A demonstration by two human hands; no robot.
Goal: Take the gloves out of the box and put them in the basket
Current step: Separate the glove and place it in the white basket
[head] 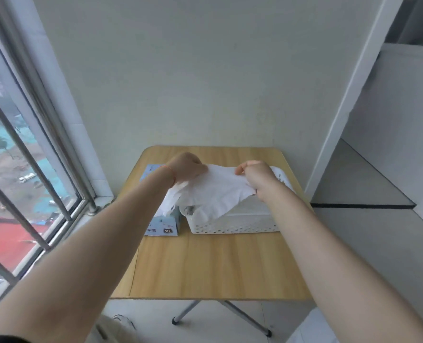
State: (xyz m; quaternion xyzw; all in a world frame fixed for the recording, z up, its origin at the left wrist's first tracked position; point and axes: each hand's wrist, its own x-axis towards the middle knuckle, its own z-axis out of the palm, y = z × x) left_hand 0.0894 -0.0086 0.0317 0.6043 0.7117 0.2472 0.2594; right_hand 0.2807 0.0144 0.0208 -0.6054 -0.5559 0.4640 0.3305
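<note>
Gloves [215, 191], thin, white and translucent, hang as one crumpled sheet stretched between the two hands above the near left corner of the basket, their lower edges drooping over its rim and over the top of the box beside it. Largest in view is the pale wall [180, 70] straight ahead, with a barred window [19, 169] running down the left side and a white door frame [354, 95] on the right. Below the wall stands a wooden folding table [212, 263] with rounded corners and metal legs [245, 318] showing under its near edge. On the table's far half sits the white perforated basket [232, 225], with more white material visible inside it through the gap under the held sheet. Just beside it on the left, touching or very nearly touching, lies the light blue glove box [164, 225], marked XL on its near end, with a tuft of white glove sticking up from its opening. Both bare forearms reach in from the near corners of the view. The left hand [186, 167] is curled closed, fingers and thumb pinching the upper left edge of the sheet above the box; a thin orange band [170, 173] circles its wrist. The right hand [257, 175] is likewise curled, thumb against the fingers, gripping the sheet's right edge above the basket.
</note>
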